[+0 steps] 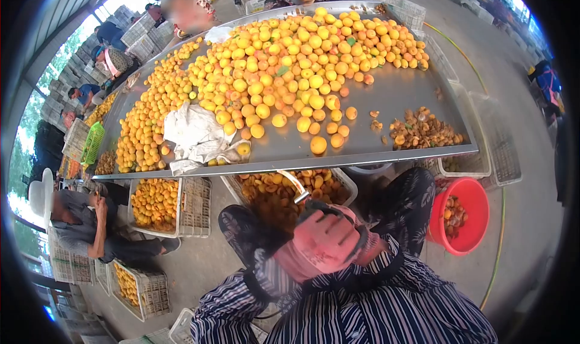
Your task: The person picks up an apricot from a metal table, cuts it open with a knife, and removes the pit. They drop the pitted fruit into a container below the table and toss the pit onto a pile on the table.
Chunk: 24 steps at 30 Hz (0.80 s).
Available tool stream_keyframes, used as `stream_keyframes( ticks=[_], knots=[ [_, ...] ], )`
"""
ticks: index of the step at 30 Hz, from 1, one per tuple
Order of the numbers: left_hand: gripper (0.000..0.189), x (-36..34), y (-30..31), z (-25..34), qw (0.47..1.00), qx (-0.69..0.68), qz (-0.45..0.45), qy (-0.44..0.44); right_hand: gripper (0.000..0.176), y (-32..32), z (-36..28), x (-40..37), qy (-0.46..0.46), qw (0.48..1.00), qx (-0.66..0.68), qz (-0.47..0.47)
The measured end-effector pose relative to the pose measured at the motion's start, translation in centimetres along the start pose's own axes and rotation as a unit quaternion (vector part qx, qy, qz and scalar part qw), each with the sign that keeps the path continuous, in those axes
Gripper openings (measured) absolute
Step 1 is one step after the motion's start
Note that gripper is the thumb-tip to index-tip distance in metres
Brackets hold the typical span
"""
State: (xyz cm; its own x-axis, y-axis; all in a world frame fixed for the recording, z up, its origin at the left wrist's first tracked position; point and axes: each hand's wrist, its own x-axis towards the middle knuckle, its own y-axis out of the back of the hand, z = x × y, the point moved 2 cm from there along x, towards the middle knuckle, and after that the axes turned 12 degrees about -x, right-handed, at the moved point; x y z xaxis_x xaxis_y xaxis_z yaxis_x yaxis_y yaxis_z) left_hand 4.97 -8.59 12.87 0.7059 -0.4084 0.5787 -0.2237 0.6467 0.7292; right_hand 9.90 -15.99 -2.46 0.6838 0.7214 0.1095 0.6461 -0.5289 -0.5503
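Note:
My left hand [323,244], in a pink glove, is closed in front of my chest with its fingers curled; what it grips is hidden. Partly covered behind it, my right hand [370,247] is closed too. A short curved metal tool [299,191] sticks up and left from the hands, apparently from the right one, though the overlap hides the grip. Below the tool stands a crate [348,200] of halved apricots [323,184] between my knees. Whole apricots [284,54] are heaped on the metal table [362,126] ahead.
A white cloth [196,132] lies at the table's near edge, and a pile of brown apricot stones [423,129] at its right. To my right stands a red bucket [477,223]. A crate [193,211] stands left, near a seated person [90,223] in a white hat.

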Motion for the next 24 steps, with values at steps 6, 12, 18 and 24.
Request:
stream_keyframes(
  ticks=[6,12,18,24],
  knots=[
    [0.015,-3.0,0.3,-4.3,0.954,0.09,0.236,0.159,0.054,-1.1,-4.4,1.5,0.025,0.958,-0.284,-0.033],
    [0.016,-8.8,-1.8,-8.7,0.868,-0.06,0.347,0.35,0.059,-0.5,-3.3,2.8,-0.044,0.942,-0.329,-0.046],
    [0.049,-12.3,-3.0,-11.9,0.375,-0.671,0.461,0.444,0.037,-1.4,-1.5,4.7,0.125,0.915,-0.381,0.049],
    [0.038,-8.0,-4.2,-5.4,0.549,-0.601,0.38,0.439,0.039,-3.9,-3.6,6.1,0.039,0.843,-0.523,0.12]
  ],
)
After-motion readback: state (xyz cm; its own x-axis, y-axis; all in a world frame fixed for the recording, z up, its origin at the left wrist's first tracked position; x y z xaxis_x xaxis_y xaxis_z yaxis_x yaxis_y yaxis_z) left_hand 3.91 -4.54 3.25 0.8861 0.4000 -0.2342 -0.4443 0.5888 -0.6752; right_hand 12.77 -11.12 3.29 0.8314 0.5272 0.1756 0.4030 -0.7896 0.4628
